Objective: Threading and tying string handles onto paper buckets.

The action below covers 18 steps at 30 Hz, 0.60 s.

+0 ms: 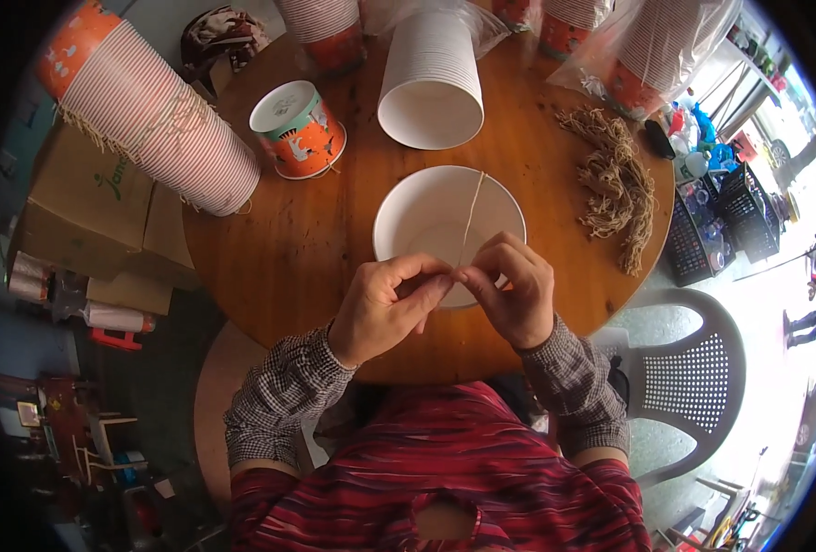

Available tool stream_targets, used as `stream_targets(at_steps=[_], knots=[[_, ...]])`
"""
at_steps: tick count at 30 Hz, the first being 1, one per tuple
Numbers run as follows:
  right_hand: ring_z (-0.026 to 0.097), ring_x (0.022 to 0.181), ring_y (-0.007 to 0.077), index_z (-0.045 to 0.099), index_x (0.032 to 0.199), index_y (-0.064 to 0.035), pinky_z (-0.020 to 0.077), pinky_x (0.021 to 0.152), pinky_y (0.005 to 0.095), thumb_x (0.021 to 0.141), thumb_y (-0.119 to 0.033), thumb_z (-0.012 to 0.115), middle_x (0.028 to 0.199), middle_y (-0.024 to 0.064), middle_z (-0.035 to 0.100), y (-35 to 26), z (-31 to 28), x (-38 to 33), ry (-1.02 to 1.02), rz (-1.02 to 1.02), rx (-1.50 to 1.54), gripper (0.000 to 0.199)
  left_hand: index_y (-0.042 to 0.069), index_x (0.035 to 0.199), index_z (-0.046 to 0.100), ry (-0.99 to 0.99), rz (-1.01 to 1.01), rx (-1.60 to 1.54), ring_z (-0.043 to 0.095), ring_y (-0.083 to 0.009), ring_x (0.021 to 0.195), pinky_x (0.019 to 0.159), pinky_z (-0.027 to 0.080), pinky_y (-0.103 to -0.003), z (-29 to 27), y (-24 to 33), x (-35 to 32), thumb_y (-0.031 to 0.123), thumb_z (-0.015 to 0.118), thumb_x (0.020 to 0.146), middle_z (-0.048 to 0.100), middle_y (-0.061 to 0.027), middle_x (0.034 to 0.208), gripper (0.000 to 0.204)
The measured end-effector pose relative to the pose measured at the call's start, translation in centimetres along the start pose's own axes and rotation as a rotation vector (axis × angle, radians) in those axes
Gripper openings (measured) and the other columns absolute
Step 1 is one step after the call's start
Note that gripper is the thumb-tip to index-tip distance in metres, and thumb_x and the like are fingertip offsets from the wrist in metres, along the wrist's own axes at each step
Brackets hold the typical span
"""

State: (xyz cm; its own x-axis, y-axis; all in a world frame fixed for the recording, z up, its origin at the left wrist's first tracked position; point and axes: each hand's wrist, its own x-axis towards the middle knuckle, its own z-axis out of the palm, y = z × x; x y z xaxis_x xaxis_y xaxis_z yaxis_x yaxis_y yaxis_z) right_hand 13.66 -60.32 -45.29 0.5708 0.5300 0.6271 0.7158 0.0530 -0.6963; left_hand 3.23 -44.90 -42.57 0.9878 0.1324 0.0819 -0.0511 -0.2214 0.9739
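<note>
Checking your progress: the white-lined paper bucket (408, 207) stands mouth-up on the surface (334, 239), directly before you, and its twine strand (471, 213) crosses the opening from the far rim to your fingertips. Your left hand (380, 308) and right hand (523, 290) meet over the near rim, each grip pinching the strand between thumb and finger. Whether a knot exists there you cannot confirm; the fingertips cover it. I judge this piece to be partway through.

Apparently finished: the tall bucket stack (150, 115) on your left, with twine trailing along its rims. The orange bucket (309, 147) beside it sits base-up, a bit of twine showing at its lower rim; it appears done too.

Apparently outstanding: the nested white buckets (431, 78) lying beyond your workpiece, mouth toward you, with no twine visible on them. Your loose twine bundle (615, 184) remains at the right, so supply is on hand.
</note>
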Motion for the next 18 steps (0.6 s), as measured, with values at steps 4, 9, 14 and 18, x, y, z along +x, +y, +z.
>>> stream_targets(at_steps=[4,9,14,18], knots=[[0.059,0.058,0.0192,0.056,0.073,-0.0034,0.0484,0.050,0.0288,0.077,-0.008,0.076,0.070,0.0067,0.055,-0.1,0.2,0.2,0.001,-0.022,0.018,0.021,0.000,0.100,0.066,-0.045,-0.104,-0.063,0.050,-0.0030,0.049,0.043,0.040,-0.020,0.0,0.7,0.3,0.013,0.060,0.094,0.059,-0.0003,0.063,0.016],[0.059,0.059,0.0187,0.057,0.073,-0.0033,0.0478,0.051,0.0289,0.075,-0.007,0.077,0.071,0.0064,0.055,0.0,0.6,0.2,0.068,-0.054,-0.005,0.021,-0.001,0.101,0.066,-0.085,-0.181,-0.173,0.048,-0.0033,0.045,0.040,0.038,-0.019,-0.2,0.7,0.5,0.016,0.060,0.095,0.057,-0.0003,0.060,0.020],[0.057,0.060,0.0179,0.058,0.074,-0.0027,0.0456,0.051,0.0276,0.074,-0.004,0.077,0.072,0.0078,0.056,0.1,1.3,0.7,0.099,-0.098,0.049,0.018,0.000,0.103,0.064,-0.107,-0.259,-0.334,0.045,-0.0033,0.041,0.037,0.034,-0.018,-0.7,0.9,0.2,0.021,0.057,0.097,0.054,0.0005,0.058,0.023],[0.056,0.060,0.0187,0.057,0.074,-0.0019,0.0444,0.053,0.0279,0.074,-0.002,0.076,0.072,0.0082,0.056,0.1,1.8,0.9,0.115,-0.122,0.061,0.019,0.002,0.104,0.063,-0.120,-0.254,-0.365,0.044,-0.0029,0.041,0.036,0.033,-0.017,-1.1,0.6,0.2,0.020,0.058,0.096,0.055,-0.0005,0.059,0.020]])
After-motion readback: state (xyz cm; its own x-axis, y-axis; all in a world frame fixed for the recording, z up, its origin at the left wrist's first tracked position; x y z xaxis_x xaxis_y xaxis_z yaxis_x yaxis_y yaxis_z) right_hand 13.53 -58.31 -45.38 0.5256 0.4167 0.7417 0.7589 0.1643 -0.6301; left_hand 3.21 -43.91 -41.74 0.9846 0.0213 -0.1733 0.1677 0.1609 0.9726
